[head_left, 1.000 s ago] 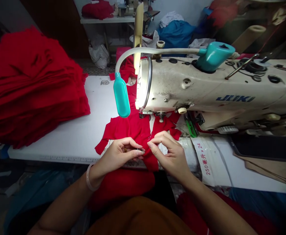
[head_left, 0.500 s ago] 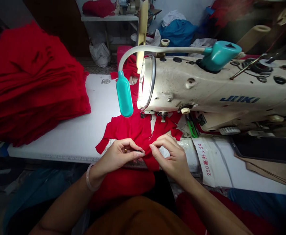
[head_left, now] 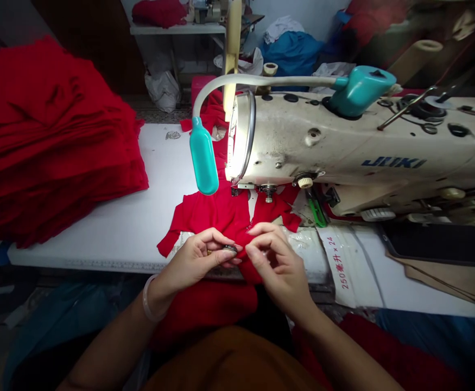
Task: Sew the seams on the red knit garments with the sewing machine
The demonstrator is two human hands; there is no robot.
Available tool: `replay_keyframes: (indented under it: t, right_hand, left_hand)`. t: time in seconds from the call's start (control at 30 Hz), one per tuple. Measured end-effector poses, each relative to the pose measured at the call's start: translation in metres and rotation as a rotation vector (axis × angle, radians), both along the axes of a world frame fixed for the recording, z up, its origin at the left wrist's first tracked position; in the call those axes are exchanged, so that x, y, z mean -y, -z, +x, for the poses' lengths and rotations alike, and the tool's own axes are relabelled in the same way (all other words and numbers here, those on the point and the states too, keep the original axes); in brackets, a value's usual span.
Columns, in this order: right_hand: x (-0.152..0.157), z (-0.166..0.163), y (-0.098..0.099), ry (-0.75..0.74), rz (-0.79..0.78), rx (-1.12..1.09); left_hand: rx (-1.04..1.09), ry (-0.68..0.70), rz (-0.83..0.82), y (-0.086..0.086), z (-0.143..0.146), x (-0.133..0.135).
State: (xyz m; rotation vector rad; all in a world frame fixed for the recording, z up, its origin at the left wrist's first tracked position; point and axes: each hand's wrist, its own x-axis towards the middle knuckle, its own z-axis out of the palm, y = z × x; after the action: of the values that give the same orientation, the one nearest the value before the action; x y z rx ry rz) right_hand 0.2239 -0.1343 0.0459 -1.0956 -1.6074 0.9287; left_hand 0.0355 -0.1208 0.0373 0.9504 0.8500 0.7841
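My left hand [head_left: 202, 254] pinches a small dark, shiny metal piece that looks like a bobbin case [head_left: 229, 248] between thumb and fingers. Close beside it on the right, my right hand [head_left: 280, 263] has thumb and forefinger pressed together; whatever lies between them is too small or hidden to make out. Both hands are above red fabric [head_left: 213, 212], which lies spread under the head of a sewing machine [head_left: 294, 136] and drapes over the table's front edge. The machine's needle area is partly hidden behind its head.
A tall stack of red fabric [head_left: 54, 146] stands on the white table [head_left: 156, 163] to the left. A teal lamp [head_left: 203, 160] hangs beside the machine head. Green thread snips [head_left: 316, 209] lie under the machine arm, and a black phone [head_left: 441, 244] rests at right.
The dark metal piece has turned in my left fingers and shows more. My right fingers have curled and shifted slightly left. The whole view has moved a little.
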Motion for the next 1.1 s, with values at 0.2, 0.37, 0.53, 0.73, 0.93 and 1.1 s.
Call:
replay_keyframes:
  t: [0.2, 0.37, 0.53, 0.73, 0.93, 1.1]
  right_hand:
    - [0.009, -0.006, 0.001, -0.300, -0.341, -0.095]
    - [0.006, 0.008, -0.005, -0.201, -0.320, -0.126]
    - [0.000, 0.012, -0.007, -0.168, -0.348, -0.316]
    - [-0.015, -0.009, 0.024, -0.084, -0.130, -0.102]
    - [-0.009, -0.016, 0.045, -0.129, 0.543, 0.635]
    - [-0.009, 0.008, 0.064, -0.145, 0.623, 0.748]
  left_hand:
    - [-0.116, 0.024, 0.056, 0.000, -0.009, 0.001]
    - [-0.157, 0.005, 0.077, 0.005, -0.011, 0.001]
    - [-0.183, 0.029, 0.124, 0.007, -0.009, 0.004]
    - [0.208, 0.216, -0.033, 0.004, -0.009, 0.017]
    - [0.368, -0.146, -0.310, 0.016, -0.017, 0.040]
    - [0.178, -0.892, -0.442, 0.064, -0.121, 0.109]
